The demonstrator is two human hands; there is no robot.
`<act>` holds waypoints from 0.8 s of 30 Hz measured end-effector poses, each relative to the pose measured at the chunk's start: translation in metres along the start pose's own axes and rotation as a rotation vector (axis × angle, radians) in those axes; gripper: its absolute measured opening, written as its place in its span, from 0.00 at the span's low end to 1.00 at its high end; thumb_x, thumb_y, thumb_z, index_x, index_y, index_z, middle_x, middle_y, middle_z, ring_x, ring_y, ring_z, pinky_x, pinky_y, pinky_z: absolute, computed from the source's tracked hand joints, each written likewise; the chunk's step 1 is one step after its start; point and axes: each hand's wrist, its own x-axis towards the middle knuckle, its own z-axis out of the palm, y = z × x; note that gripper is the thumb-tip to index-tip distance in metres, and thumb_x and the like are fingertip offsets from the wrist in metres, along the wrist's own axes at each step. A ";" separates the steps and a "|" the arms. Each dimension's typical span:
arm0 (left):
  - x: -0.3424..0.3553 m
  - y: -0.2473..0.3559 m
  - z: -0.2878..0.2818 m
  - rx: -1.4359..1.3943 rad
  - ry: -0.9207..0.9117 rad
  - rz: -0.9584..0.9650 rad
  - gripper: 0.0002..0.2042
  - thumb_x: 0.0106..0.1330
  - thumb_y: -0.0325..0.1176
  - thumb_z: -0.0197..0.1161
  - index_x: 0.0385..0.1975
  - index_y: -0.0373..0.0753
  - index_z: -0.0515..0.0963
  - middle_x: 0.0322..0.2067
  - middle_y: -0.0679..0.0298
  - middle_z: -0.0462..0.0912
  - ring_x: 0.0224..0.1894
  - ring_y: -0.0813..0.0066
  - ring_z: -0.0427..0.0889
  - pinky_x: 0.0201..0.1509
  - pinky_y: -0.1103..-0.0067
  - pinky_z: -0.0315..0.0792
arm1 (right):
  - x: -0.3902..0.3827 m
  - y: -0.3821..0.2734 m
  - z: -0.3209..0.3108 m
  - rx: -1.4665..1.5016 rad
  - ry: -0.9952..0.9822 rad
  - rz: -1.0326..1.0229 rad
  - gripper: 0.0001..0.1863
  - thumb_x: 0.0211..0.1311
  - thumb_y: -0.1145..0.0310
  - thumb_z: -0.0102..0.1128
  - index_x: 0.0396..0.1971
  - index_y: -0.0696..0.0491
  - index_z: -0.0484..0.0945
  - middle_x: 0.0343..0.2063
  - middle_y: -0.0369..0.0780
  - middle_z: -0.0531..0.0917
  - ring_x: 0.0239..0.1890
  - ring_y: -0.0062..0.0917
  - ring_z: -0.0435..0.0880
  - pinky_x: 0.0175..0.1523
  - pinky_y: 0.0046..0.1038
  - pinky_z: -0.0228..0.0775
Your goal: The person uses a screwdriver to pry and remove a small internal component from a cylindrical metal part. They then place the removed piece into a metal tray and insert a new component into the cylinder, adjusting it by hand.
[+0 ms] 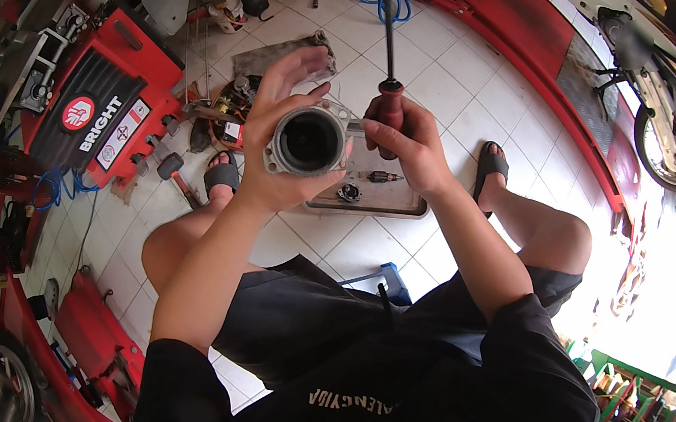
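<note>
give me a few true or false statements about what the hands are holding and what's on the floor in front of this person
1. The left hand holds a round grey metal cylinder part with its open end facing the camera. True.
2. The right hand holds a hammer. False: it grips a red-handled screwdriver with a long dark shaft pointing away.
3. A shallow beige tray lies on the white tiled floor below the hands. True.
4. The tray is bare. False: small dark parts lie in it.
5. The person is barefoot. False: dark sandals are on the feet.
</note>
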 end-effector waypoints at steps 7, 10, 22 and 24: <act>0.001 0.010 0.005 -0.523 0.171 -0.418 0.14 0.57 0.27 0.72 0.42 0.35 0.79 0.63 0.50 0.73 0.67 0.49 0.75 0.72 0.56 0.67 | -0.006 -0.017 -0.002 0.242 0.060 0.103 0.16 0.71 0.62 0.65 0.47 0.59 0.75 0.33 0.38 0.78 0.30 0.23 0.79 0.36 0.25 0.72; 0.000 -0.001 -0.001 -1.098 0.272 -0.646 0.15 0.68 0.33 0.67 0.52 0.41 0.76 0.65 0.52 0.73 0.70 0.52 0.70 0.78 0.56 0.60 | -0.010 -0.030 -0.003 0.152 -0.003 0.170 0.17 0.72 0.58 0.63 0.44 0.59 0.77 0.30 0.37 0.79 0.28 0.22 0.79 0.35 0.25 0.69; 0.020 -0.033 0.001 -1.297 0.531 -0.748 0.43 0.65 0.67 0.63 0.65 0.34 0.66 0.70 0.51 0.66 0.75 0.52 0.62 0.81 0.57 0.57 | -0.071 -0.021 -0.024 0.012 -0.356 0.297 0.17 0.79 0.58 0.56 0.40 0.59 0.74 0.22 0.34 0.79 0.23 0.18 0.79 0.31 0.23 0.72; 0.022 -0.038 -0.001 -1.252 0.561 -0.774 0.45 0.64 0.70 0.62 0.65 0.33 0.66 0.71 0.50 0.66 0.74 0.52 0.62 0.80 0.57 0.58 | -0.074 -0.020 -0.012 0.068 -0.381 0.292 0.16 0.79 0.60 0.56 0.40 0.60 0.74 0.19 0.33 0.77 0.22 0.17 0.78 0.31 0.24 0.72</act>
